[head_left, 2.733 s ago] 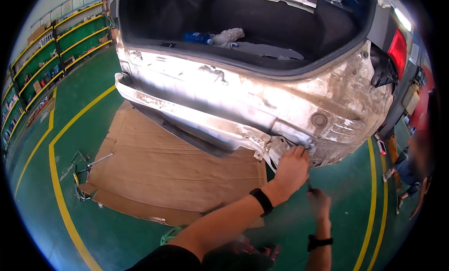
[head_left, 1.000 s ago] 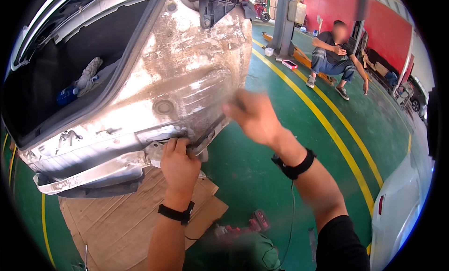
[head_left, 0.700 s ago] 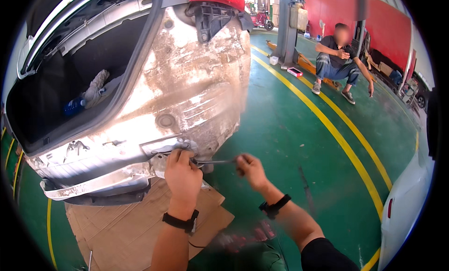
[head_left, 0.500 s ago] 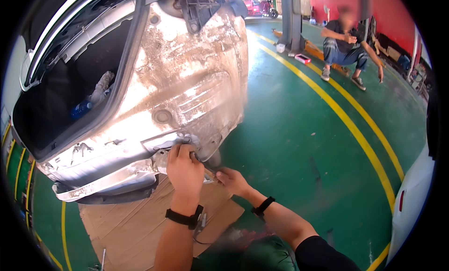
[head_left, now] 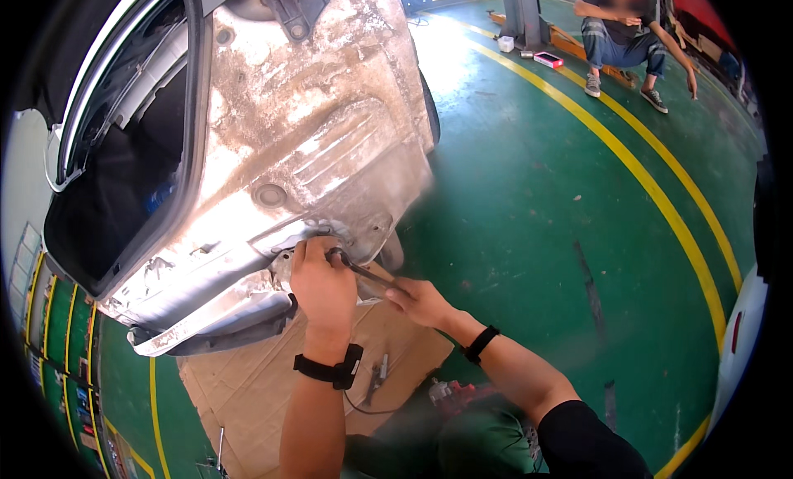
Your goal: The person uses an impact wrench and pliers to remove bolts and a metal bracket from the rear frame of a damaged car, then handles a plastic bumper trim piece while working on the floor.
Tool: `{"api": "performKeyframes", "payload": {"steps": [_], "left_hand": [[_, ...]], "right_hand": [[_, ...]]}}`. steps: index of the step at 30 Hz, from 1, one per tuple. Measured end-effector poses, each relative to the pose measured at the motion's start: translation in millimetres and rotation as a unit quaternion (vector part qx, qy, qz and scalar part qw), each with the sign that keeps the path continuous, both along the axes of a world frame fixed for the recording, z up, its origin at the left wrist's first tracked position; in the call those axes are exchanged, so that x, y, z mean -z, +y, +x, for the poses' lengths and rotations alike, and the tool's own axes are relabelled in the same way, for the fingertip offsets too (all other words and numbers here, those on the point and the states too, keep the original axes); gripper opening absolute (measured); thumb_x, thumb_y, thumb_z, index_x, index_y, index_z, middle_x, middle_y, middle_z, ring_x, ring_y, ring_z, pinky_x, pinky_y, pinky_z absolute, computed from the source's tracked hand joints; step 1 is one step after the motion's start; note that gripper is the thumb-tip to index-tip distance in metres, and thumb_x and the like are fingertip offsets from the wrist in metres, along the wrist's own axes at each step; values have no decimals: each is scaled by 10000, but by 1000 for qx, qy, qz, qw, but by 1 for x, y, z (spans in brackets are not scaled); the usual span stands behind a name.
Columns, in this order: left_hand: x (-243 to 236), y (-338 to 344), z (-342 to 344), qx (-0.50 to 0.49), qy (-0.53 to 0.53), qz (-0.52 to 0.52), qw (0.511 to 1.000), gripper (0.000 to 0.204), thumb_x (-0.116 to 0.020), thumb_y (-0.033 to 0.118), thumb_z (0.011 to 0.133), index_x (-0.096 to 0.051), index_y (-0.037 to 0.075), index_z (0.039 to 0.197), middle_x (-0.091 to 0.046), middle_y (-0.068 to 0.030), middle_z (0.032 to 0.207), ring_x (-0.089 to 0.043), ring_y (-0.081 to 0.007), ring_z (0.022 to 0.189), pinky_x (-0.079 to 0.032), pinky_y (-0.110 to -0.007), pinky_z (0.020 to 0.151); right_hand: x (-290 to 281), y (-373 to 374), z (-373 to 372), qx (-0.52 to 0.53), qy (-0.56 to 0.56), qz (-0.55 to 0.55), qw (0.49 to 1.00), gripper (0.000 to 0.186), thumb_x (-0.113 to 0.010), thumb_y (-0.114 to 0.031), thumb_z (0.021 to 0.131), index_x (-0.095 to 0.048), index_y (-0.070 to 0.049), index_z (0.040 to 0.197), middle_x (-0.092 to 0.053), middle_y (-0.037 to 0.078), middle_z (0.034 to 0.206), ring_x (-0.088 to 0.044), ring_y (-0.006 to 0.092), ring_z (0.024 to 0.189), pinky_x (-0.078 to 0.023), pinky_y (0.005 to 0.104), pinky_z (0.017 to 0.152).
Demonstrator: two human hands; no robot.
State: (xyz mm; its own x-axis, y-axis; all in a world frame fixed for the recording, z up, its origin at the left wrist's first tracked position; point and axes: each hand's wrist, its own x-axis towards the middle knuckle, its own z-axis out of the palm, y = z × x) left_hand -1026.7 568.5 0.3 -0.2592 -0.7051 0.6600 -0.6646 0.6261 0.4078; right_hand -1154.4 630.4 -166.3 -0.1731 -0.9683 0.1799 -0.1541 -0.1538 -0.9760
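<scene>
The bare, dirt-streaked rear corner of a car body [head_left: 330, 140] stands before me, its trunk open at the left. At its lower edge my left hand [head_left: 324, 282] is closed, fingers curled at the head of a dark wrench [head_left: 368, 272]. The wrench head lies against the metal just below the panel; the fastener, if any, is hidden by my fingers. My right hand [head_left: 421, 302] grips the far end of the wrench handle, to the right of the left hand. A pale bumper beam [head_left: 223, 314] juts out to the left of my hands.
Brown cardboard [head_left: 248, 388] covers the floor below, with a small metal tool [head_left: 378, 376] on it. A red power tool [head_left: 450, 396] lies by my knee. A person [head_left: 628, 41] squats at the far right beside a lift post [head_left: 522, 16]. A white car [head_left: 747, 339] stands at the right edge.
My view has shifted, so the car panel sits farther left. The wrench handle shows more fully, and its end in my right hand has swung slightly upward. Both hands stay on it.
</scene>
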Motion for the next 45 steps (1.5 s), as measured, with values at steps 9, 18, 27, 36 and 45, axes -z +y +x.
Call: {"api": "performKeyframes", "payload": {"steps": [9, 18, 27, 36, 45], "left_hand": [[4, -2, -7, 7, 7, -32, 999, 212, -667, -63, 743, -683, 32, 931, -663, -150, 921, -650, -382, 844, -513, -468, 737], [6, -6, 2, 4, -5, -58, 998, 174, -669, -26, 746, -646, 4, 915, -655, -167, 919, -642, -419, 846, -515, -498, 719], [7, -8, 13, 52, 55, -39, 996, 258, -654, -41, 707, -682, 39, 950, -680, -137, 987, -651, -385, 903, -529, -465, 769], [-8, 13, 64, 263, 422, 283, 820, 194, -690, 17, 887, -701, 17, 1080, -658, -30, 994, -618, -133, 871, -503, -276, 806], [119, 96, 102, 192, 361, 428, 806, 99, -663, 83, 922, -681, 0, 972, -645, 0, 858, -561, -80, 796, -450, -254, 718]], "right_hand": [[-71, 29, -87, 87, 97, -5, 991, 310, -747, -314, 929, -730, -7, 970, -655, 134, 736, -590, 188, 671, -492, 366, 640], [-319, -30, -15, 36, 466, -190, 864, 345, -710, -293, 885, -696, 44, 811, -689, 286, 886, -684, 435, 939, -533, 507, 853], [-264, -11, -28, 177, 254, -211, 927, 294, -651, -233, 974, -619, 56, 1018, -699, 260, 903, -691, 429, 866, -564, 465, 788], [-236, -4, -11, 187, 77, -279, 939, 179, -535, -163, 1071, -528, 15, 1059, -671, 92, 870, -667, 158, 791, -577, 313, 744], [-197, -24, -8, 160, 310, -31, 937, 258, -609, -286, 1022, -640, -38, 955, -560, -19, 753, -483, 97, 620, -381, 240, 552]]}}
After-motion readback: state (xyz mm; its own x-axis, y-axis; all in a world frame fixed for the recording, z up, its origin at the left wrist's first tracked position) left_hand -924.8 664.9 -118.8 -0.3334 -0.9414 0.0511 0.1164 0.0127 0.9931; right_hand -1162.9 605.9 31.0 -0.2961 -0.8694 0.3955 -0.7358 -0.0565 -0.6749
